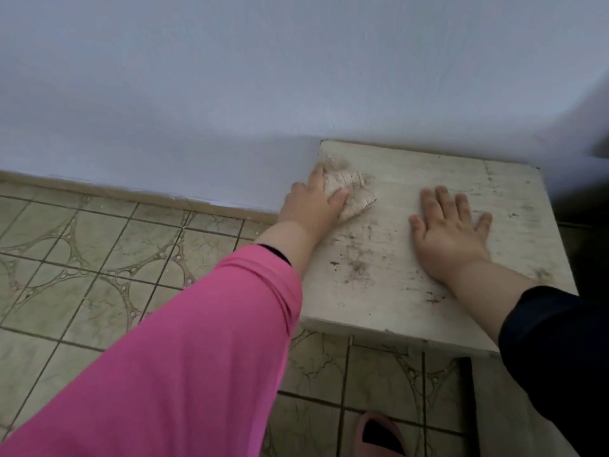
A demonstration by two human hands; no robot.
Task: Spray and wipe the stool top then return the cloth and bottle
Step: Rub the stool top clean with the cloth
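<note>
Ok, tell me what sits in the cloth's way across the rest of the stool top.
The right hand lies flat and spread on the stool top, right of the cloth that the left hand presses near the far left corner. Otherwise only loose dirt specks lie on the bare surface.

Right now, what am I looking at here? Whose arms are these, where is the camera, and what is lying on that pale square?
No machine here: a person wears a camera on the head, looking down at their own two hands. The pale square is a stool top standing against a wall, over a tiled floor. The left hand, in a pink sleeve, presses a crumpled beige cloth near the far left corner. The right hand lies flat and empty on the top. Dark specks of dirt show between them. No spray bottle is in view.
</note>
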